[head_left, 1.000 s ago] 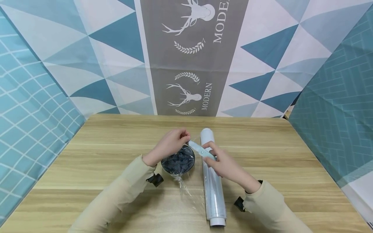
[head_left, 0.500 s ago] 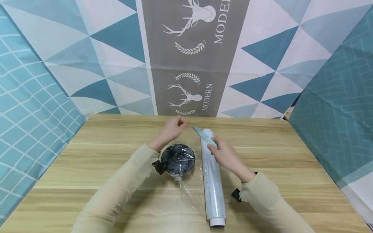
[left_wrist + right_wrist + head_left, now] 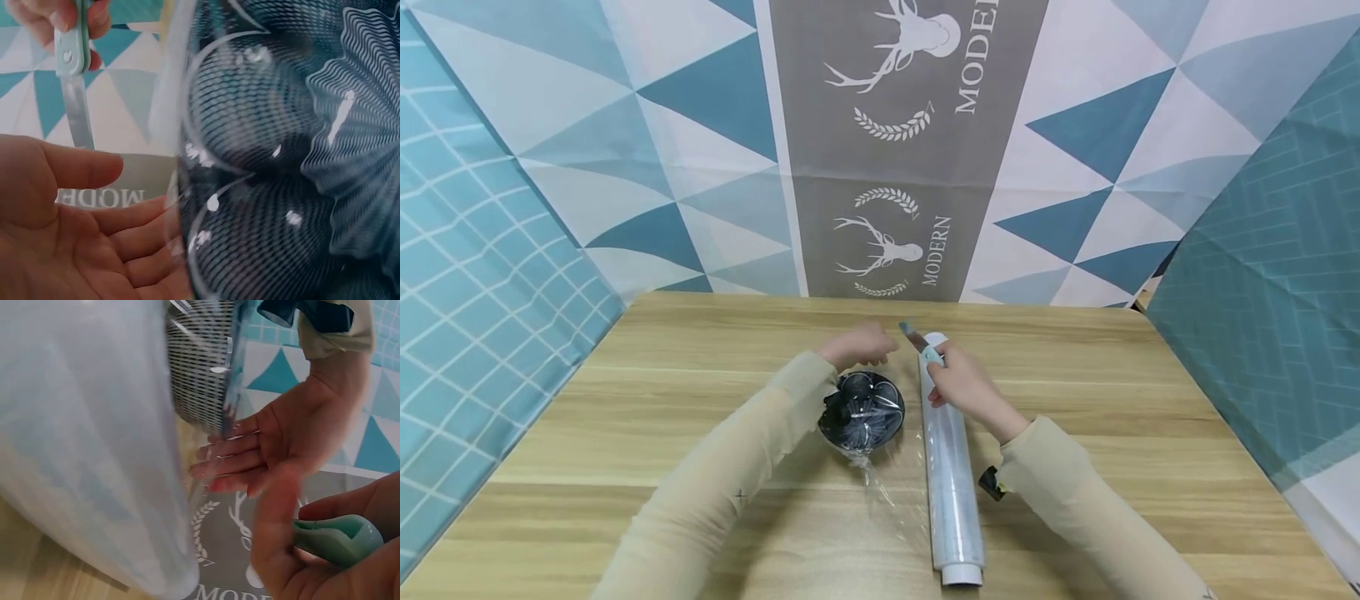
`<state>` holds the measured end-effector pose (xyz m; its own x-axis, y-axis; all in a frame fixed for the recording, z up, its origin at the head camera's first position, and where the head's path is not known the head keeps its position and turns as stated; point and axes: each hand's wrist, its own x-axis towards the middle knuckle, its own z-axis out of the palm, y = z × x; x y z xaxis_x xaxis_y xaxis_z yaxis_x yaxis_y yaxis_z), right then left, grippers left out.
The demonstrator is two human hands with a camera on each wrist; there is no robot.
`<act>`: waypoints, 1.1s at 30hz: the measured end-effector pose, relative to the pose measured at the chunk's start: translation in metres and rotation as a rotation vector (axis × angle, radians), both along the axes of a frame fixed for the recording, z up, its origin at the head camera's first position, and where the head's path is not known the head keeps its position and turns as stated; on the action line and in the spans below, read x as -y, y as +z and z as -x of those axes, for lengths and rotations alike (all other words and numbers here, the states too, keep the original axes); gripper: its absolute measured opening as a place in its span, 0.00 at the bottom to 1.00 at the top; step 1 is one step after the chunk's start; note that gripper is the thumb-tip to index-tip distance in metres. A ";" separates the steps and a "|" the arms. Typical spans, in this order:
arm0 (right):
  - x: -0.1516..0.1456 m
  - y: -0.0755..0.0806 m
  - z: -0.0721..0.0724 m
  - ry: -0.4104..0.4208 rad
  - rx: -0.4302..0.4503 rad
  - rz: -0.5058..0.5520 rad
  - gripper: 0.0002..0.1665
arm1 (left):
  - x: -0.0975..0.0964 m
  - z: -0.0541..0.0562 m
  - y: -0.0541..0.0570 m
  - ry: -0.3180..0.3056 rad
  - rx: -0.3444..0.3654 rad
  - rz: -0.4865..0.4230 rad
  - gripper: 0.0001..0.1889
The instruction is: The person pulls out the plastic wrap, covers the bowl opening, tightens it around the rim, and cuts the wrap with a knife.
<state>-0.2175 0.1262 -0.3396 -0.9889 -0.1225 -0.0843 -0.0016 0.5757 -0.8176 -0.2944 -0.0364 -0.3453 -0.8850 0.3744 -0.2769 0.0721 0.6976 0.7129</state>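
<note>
A dark patterned bowl stands mid-table with clear cling film stretched over its top. My left hand is at the bowl's far side. Its fingers extend towards the rim in the left wrist view, with loose film about the fingertips. To the right lies a long roll of cling film, joined to the bowl by a clear sheet. My right hand grips a knife by its mint-green handle above the roll's far end. The blade is out and points away to the left.
The wooden table reaches back to a patterned cloth backdrop. Blue tiled cloth hangs at the left and a teal cloth at the right. A black wrist camera sits by my right sleeve.
My left hand leaves the knife's tip, rises away from me, then comes down open at the bowl's far edge. My right hand shifts slightly away from me with the knife.
</note>
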 end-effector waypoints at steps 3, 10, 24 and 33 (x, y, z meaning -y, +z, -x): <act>0.002 -0.004 0.004 0.003 -0.013 -0.074 0.17 | -0.004 0.001 -0.005 -0.026 0.031 -0.014 0.18; 0.008 -0.010 0.004 0.030 -0.100 -0.267 0.22 | -0.008 0.006 -0.015 0.008 -0.107 0.085 0.17; 0.018 -0.012 0.006 0.095 -0.221 -0.547 0.16 | -0.012 0.007 -0.015 0.076 -0.123 0.126 0.15; 0.024 -0.008 0.015 0.144 -0.206 -0.599 0.13 | -0.013 0.007 -0.014 0.050 -0.154 0.141 0.09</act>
<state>-0.2327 0.1022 -0.3472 -0.9693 -0.2458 0.0104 -0.2354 0.9141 -0.3301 -0.3012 -0.0236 -0.3596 -0.9374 0.2964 -0.1830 0.1359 0.7950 0.5912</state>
